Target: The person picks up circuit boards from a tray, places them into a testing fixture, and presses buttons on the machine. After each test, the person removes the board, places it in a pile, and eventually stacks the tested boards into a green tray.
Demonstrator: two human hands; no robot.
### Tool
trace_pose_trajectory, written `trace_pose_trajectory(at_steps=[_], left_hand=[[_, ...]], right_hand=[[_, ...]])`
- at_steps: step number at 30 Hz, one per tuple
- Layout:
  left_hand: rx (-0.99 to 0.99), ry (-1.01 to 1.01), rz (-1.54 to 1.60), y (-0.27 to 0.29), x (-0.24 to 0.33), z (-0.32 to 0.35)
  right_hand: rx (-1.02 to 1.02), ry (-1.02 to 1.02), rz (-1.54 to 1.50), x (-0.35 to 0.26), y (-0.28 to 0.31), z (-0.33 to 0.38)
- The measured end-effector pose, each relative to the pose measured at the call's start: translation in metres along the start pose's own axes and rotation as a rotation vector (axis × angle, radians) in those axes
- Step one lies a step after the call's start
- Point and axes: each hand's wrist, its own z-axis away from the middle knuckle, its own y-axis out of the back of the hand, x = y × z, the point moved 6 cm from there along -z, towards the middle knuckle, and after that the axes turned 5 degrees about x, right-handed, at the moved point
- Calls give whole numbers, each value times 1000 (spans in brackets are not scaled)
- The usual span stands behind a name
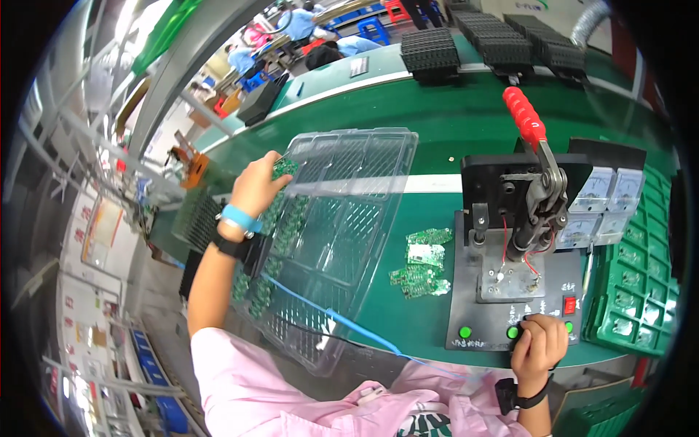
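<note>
The right hand (540, 344) is hiding part of the press's (510, 285) front; right of the press, meters (592, 186) are showing scales too small to read; beyond it, workers (297, 26) are blurring.

Overall exposure bright; cool white light is shed over the table (397, 320), apparently from above. At upper left, a light strip (127, 16) is burnt out to white. Hard glints and pale streaks are thrown back by the clear plastic tray (328, 218); a white patch is flared on the loose circuit boards (416, 282). Small highlights are caught along the red handle (523, 115). Little surface detail is kept in the black press plate (484, 182). Midground is rendered fairly sharp; distant workers (297, 26) are softened. Straight edges are bowed toward the rim, left-hand framework (58, 120) is smeared, and corners are swallowed by black.
</note>
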Motion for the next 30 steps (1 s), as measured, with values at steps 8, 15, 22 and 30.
trace_pose_trajectory(at_steps=[8, 15, 22, 30], left_hand=[[-16, -350, 252, 63, 133, 165], [-233, -479, 356, -53, 210, 198], [-235, -538, 507, -63, 218, 185], [46, -399, 575, -39, 193, 214]], right_hand=[[41, 18, -33, -6, 2, 0], [115, 11, -101, -10, 9, -1], [135, 28, -80, -11, 7, 2], [144, 36, -53, -5, 5, 4]])
